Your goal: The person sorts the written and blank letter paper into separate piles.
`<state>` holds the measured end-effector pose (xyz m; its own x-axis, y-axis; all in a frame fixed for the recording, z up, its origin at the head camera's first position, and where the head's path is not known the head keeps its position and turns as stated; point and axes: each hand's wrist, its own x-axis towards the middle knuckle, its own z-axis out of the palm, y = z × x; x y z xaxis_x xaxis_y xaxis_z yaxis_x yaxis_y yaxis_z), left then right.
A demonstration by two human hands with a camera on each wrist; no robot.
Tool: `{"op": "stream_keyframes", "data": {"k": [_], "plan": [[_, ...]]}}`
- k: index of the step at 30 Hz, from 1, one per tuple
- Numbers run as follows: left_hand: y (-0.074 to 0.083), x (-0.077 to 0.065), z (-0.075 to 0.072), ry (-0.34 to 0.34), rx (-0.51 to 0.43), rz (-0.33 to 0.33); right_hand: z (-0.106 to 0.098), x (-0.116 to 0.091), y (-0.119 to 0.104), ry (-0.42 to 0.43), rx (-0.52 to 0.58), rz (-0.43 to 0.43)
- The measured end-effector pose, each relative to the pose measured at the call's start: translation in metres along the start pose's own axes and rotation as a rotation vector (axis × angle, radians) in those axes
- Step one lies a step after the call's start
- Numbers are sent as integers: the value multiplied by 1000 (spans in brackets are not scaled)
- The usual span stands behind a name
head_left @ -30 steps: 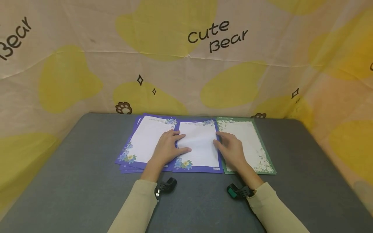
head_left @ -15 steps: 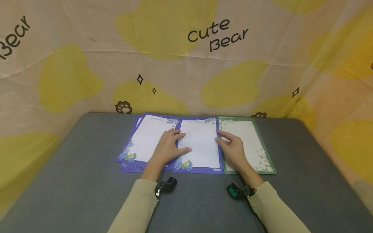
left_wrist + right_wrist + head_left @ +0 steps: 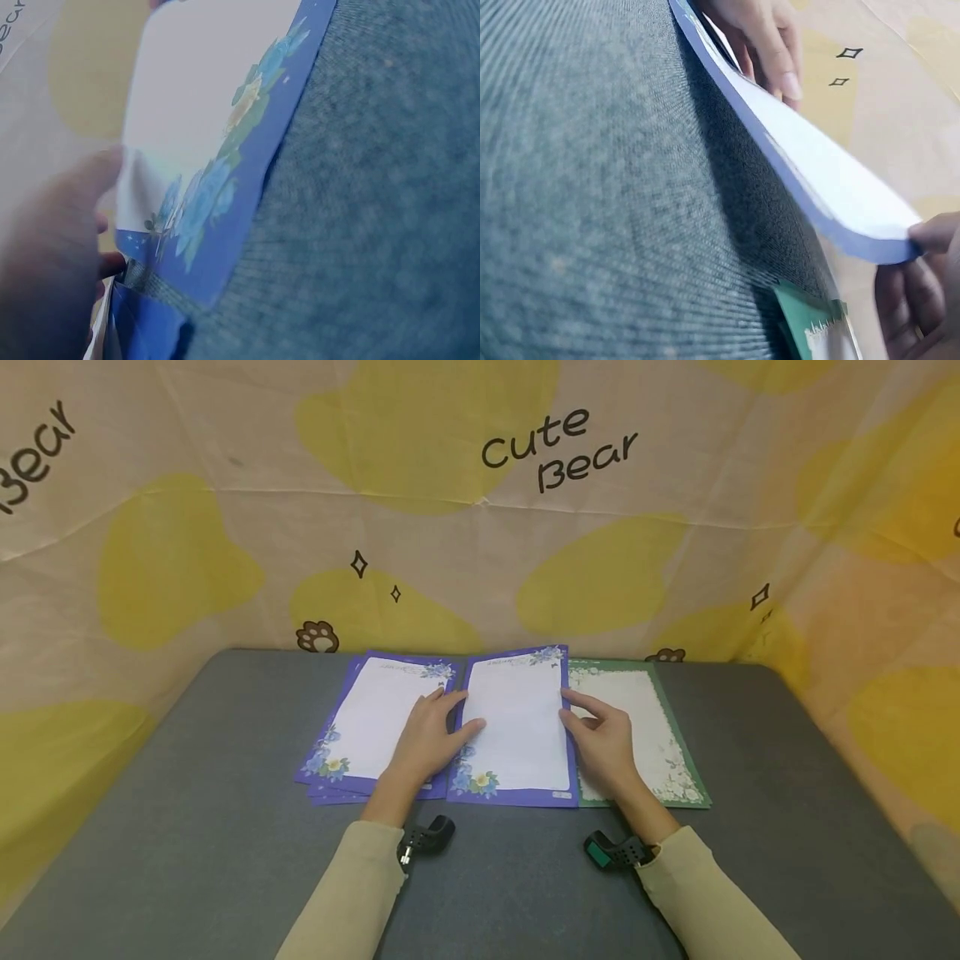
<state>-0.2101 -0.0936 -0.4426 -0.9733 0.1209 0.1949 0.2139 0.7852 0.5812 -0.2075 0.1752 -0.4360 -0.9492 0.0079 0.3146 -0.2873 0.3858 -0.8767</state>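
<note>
A blue-bordered sheet of paper (image 3: 517, 727) with a white middle and printed flowers is raised off the table between two hands. My left hand (image 3: 427, 735) holds its left edge, thumb on the front and fingers at the edge. The right hand (image 3: 603, 739) pinches the opposite edge between thumb and fingers. In the right wrist view the lifted sheet (image 3: 817, 165) bends, with a gap beneath it. Seen from the left wrist, the sheet's flowered corner (image 3: 202, 210) lies past my thumb.
Several similar blue-bordered sheets (image 3: 367, 718) lie fanned under and beside the left hand. Green-bordered paper (image 3: 656, 735) lies to the right, partly behind the right hand. All are on a dark grey table (image 3: 495, 893), with a patterned cloth (image 3: 420, 460) behind.
The middle sheet was flat on the table; its far end has risen and it has shifted slightly right. The left thumb has drawn back to its left edge. The right hand has barely moved.
</note>
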Motion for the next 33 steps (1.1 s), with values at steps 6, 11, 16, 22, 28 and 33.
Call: {"op": "stream_keyframes", "data": {"k": [6, 11, 16, 22, 28, 33], "plan": [[-1, 1, 1, 56, -162, -17, 0, 0, -3, 43, 63, -37], [0, 1, 2, 136, -288, 9, -1, -1, -4, 66, 68, -22], [2, 1, 2, 172, -361, 45, -2, -2, -13, 72, 61, 15], [2, 0, 3, 210, -369, 77, -4, -9, -36, 54, 86, 5], [3, 0, 3, 227, -413, 63, -5, -10, -40, 57, 80, 20], [3, 1, 2, 221, -426, 53, -5, -10, -39, 73, 55, 27]]}}
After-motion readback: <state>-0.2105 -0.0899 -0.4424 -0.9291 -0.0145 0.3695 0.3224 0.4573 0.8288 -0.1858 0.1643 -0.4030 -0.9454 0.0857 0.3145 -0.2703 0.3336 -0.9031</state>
